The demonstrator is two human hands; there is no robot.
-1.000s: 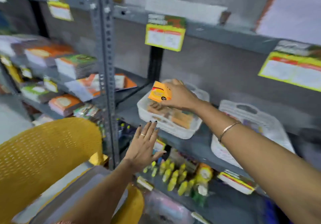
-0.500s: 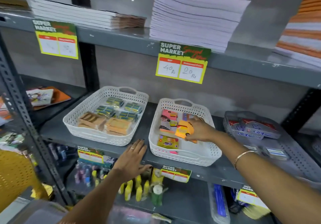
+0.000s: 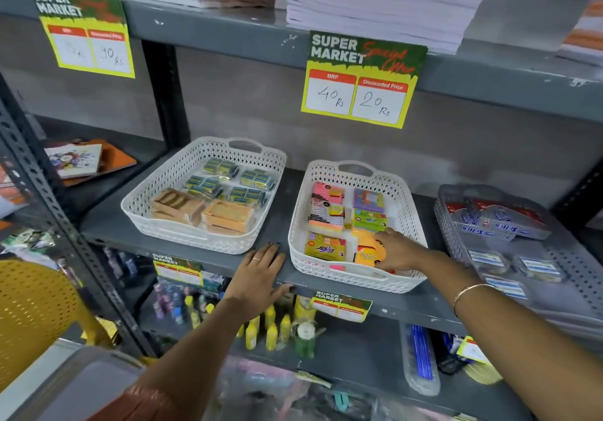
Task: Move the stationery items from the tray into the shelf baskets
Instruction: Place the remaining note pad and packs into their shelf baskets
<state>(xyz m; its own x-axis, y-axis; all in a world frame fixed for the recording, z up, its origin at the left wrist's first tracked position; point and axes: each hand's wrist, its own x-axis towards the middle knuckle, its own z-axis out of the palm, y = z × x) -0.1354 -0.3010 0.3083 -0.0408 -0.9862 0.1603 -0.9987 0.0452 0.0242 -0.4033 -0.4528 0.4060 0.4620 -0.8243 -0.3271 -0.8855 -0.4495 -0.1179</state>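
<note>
Two white lattice baskets stand on the grey shelf. The right basket [image 3: 404, 211] holds several coloured sticky-note packs. My right hand [image 3: 396, 251] reaches into its front right corner and grips an orange sticky-note pack [image 3: 368, 254], which rests low in the basket beside a yellow pack [image 3: 324, 246]. The left basket [image 3: 156, 192] holds brown boxes and green-blue packets. My left hand [image 3: 261, 273] lies flat on the shelf edge between the two baskets, fingers spread, holding nothing. A grey tray [image 3: 88, 384] shows at the bottom left.
A clear basket [image 3: 571, 257] with small boxed items stands at the right. Price tags hang from the shelf edges. Paper stacks [image 3: 385, 6] fill the shelf above; glue bottles [image 3: 270, 332] and pens line the shelf below. A yellow chair [image 3: 32, 316] is at left.
My right hand has drawn the orange pack from the basket's middle to its front right corner and lowered it. My left hand settled flat on the shelf edge. The view moved closer.
</note>
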